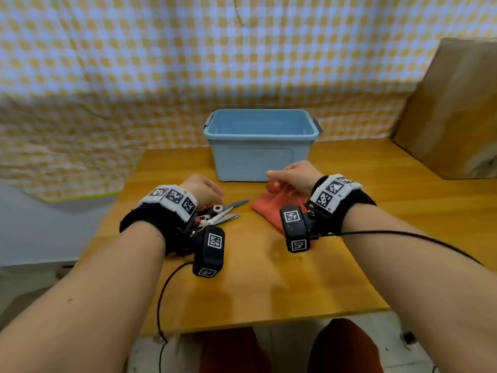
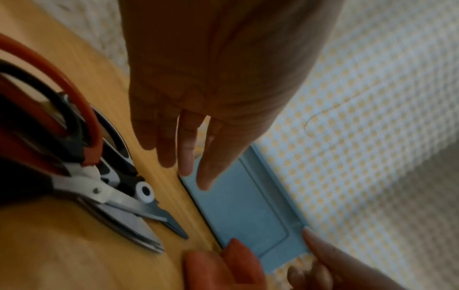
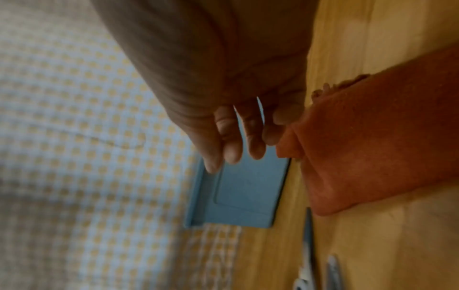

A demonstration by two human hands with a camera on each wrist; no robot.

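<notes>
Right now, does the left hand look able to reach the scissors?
Probably yes: the left hand hangs right by the scissors, fingers loose and empty, and nothing covers them.

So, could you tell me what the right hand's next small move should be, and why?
Probably lift the cloth clear of the table: the right hand pinches its raised corner, the rest lies flat, and the open bin stands just behind.

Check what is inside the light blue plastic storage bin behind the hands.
Only bare blue inner walls of the light blue plastic storage bin show, with nothing rising above its rim. Its near wall covers the floor, so anything lying low there is hidden.
</notes>
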